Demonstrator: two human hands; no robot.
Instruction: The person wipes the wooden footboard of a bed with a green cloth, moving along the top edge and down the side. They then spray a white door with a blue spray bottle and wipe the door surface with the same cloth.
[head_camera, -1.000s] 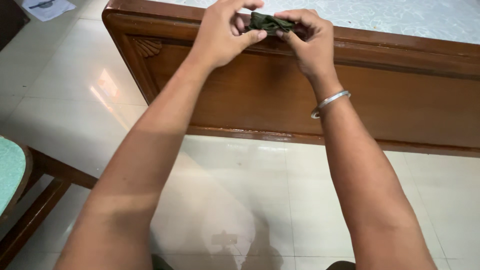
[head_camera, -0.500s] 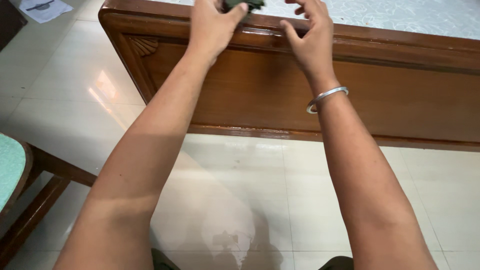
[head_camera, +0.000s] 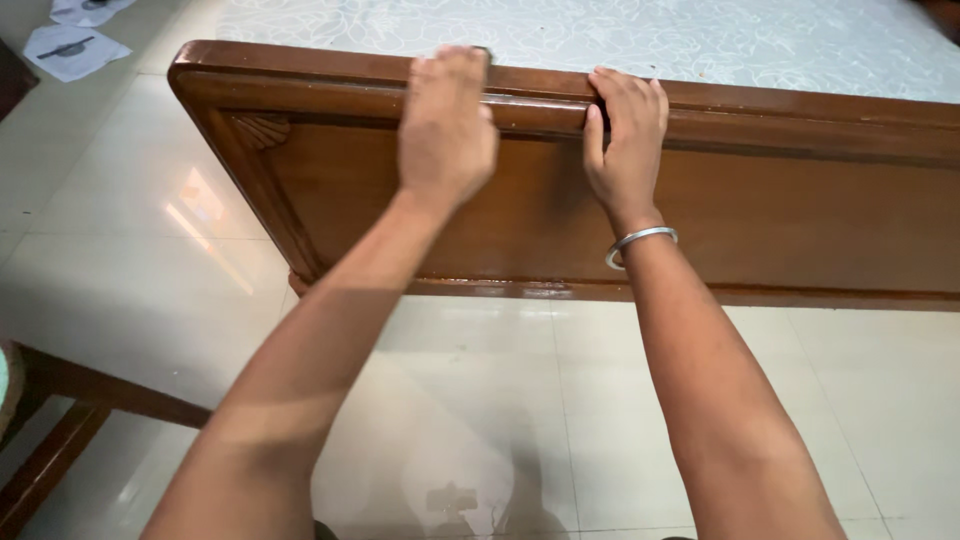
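Footboard (head_camera: 760, 190) rail under both resting hands.

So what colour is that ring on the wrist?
Silver: a thin metal bangle on the right wrist, in the head view.
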